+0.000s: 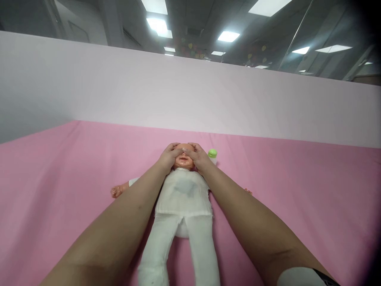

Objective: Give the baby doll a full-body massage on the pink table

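Observation:
A baby doll with a white cloth body lies on its back, legs toward me. My left hand cups the left side of the doll's head, with its thumb across the eye area. On the other side my right hand wraps the head in the same way, its thumb meeting the left one over the eyes. The doll's mouth and the top of its forehead show between the hands. My forearms partly cover the doll's outspread arms. Beside my right hand stands or lies a small bottle with a green cap, partly hidden.
A pink sheet covers the surface under the doll. Behind it rises a pale partition wall, with another wall section at the left. Above the partition, ceiling lights show through or in glass.

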Tool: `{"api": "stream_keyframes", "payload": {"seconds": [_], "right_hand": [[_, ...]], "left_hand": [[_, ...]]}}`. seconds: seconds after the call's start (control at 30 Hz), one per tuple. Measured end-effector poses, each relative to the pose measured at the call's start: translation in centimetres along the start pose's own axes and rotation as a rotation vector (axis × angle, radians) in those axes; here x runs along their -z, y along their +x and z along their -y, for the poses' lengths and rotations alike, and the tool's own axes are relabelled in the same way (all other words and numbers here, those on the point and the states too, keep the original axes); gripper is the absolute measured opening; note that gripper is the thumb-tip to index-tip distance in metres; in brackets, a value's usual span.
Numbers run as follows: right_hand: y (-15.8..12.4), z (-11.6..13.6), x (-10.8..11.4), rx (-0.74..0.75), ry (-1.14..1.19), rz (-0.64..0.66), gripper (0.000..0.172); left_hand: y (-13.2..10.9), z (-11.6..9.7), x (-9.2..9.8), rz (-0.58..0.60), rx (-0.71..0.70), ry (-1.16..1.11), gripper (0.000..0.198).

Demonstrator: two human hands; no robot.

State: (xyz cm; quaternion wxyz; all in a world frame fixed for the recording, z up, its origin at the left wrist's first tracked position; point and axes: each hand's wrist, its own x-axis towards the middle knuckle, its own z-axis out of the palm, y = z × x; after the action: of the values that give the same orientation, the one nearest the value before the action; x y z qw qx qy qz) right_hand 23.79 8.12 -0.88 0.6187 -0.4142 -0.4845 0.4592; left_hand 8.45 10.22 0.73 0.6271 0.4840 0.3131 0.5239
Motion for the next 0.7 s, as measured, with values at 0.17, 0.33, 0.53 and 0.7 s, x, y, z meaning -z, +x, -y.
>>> {"api": "stream_keyframes", "payload": {"seconds": [0.17, 0.33, 0.53, 0.7], "right_hand": [[0.1, -0.3, -0.2, 0.008, 0.042, -0.025, 0.059], [-0.1, 0.2, 0.1, -0.061, 0.242, 0.044, 0.057], [-0.3, 0.6, 0.8, -0.144, 0.347, 0.067, 0.057], [-0.2, 0.4, 1.2, -0.118, 0.397, 0.103, 0.063]], "left_hand": [[0.3, 0.4, -0.1, 0.008, -0.015, -0.029, 0.043], [0.0, -0.2, -0.2, -0.014, 0.044, -0.100, 0.037], [-0.6, -0.9, 0.0, -0.054, 0.114, -0.235, 0.046], [-0.7, -1.0, 0.2, -0.041, 0.132, -0.278, 0.052]]}}
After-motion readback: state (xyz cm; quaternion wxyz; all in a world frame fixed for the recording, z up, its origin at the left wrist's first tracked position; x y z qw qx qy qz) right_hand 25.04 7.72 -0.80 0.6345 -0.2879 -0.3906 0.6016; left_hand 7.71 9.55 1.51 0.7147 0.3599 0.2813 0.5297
